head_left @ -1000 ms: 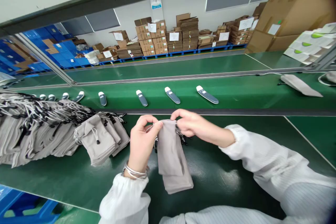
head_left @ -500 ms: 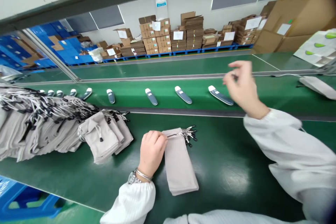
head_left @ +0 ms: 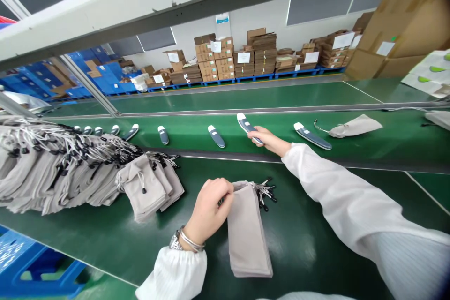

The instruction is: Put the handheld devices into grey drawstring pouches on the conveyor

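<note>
Pinches the near end of a slim blue-grey handheld piece with a white tip between thumb and fingers of the right hand, over the green belt. Cannot tell whether fully lifted off the belt. With the left hand, appears to pinch the left edge of the top grey drawstring pouch, stacked flat on the near desk, with its mouth slightly parted at the far end. Judged step: picking up the piece while keeping the pouch mouth accessible. Calls for a secure grip on the piece, clearance above the belt and a steady left pinch. Note also, on the belt to the right, a loose pouch; on the left, a large pouch heap.
</note>
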Demonstrator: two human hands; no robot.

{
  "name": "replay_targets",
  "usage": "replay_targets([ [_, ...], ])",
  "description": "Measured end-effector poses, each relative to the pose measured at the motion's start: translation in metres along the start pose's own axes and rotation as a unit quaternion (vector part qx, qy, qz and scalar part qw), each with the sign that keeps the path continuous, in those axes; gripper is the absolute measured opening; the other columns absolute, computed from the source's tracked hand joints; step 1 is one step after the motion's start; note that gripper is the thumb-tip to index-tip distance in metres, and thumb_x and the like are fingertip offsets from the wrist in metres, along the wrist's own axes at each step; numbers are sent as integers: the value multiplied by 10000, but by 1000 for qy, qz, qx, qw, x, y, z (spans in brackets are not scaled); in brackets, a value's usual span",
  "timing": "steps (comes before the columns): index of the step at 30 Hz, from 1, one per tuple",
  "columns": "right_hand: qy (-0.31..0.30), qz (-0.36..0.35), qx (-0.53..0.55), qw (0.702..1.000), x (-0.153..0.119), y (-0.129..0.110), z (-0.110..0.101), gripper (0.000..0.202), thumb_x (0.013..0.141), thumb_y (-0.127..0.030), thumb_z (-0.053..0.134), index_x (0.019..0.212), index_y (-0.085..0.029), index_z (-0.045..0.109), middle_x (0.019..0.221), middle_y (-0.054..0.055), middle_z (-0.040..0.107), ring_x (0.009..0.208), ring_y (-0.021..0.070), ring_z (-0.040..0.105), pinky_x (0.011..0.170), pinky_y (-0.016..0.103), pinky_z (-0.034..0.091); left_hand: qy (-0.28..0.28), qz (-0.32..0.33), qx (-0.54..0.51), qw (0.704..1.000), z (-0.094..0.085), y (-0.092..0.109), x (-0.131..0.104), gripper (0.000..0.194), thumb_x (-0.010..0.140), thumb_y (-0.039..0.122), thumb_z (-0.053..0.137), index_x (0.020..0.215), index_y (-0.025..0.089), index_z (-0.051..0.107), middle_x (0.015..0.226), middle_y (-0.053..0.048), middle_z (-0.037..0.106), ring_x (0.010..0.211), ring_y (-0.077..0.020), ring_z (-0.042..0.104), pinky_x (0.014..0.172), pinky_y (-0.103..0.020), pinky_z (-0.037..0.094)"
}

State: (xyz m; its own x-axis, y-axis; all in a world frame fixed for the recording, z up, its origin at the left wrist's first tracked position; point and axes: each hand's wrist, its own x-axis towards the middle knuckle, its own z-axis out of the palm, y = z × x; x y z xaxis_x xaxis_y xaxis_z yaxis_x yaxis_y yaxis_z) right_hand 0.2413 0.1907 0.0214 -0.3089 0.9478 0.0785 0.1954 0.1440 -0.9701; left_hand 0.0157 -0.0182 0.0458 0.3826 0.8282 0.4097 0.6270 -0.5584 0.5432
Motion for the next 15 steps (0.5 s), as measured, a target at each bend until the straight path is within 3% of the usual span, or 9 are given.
replay_targets([
  [4, -65, -67, 170, 981, -54, -40, 25, 581, 856, -565, 660, 1250, -224, 403, 937, 38, 683, 538, 105, 515, 499, 259, 418, 12, -62, -158, 985, -4, 7, 13, 169, 962, 220, 558, 800, 207, 512, 807, -1, 514, 753, -151, 489, 700, -292, 399],
  [8, -81, -126, 218, 964, -100, -62, 52, 622, 874, -552, 691, 1289, -276, 319, 992, 39, 699, 699, 163, 659, 731, 362, 562, 55, -54, -219, 973, 1, 12, 24, 144, 916, 211, 644, 792, 200, 570, 826, -4, 524, 780, -152, 502, 742, -297, 419],
  [11, -73, -132, 261, 953, -117, -66, 61, 499, 944, -520, 611, 1288, -275, 345, 1041, 53, 674, 913, 189, 685, 938, 429, 539, 84, -36, -236, 967, 3, 17, 27, 138, 885, 204, 689, 779, 200, 600, 836, -8, 542, 822, -163, 536, 832, -329, 451],
  [15, -12, -156, 284, 946, -119, -70, 60, 497, 908, -486, 649, 1277, -305, 372, 1146, 52, 604, 988, 199, 659, 909, 425, 554, 82, -59, -209, 973, 0, 21, 26, 129, 869, 215, 713, 766, 202, 636, 845, -16, 561, 796, -163, 546, 777, -321, 469],
])
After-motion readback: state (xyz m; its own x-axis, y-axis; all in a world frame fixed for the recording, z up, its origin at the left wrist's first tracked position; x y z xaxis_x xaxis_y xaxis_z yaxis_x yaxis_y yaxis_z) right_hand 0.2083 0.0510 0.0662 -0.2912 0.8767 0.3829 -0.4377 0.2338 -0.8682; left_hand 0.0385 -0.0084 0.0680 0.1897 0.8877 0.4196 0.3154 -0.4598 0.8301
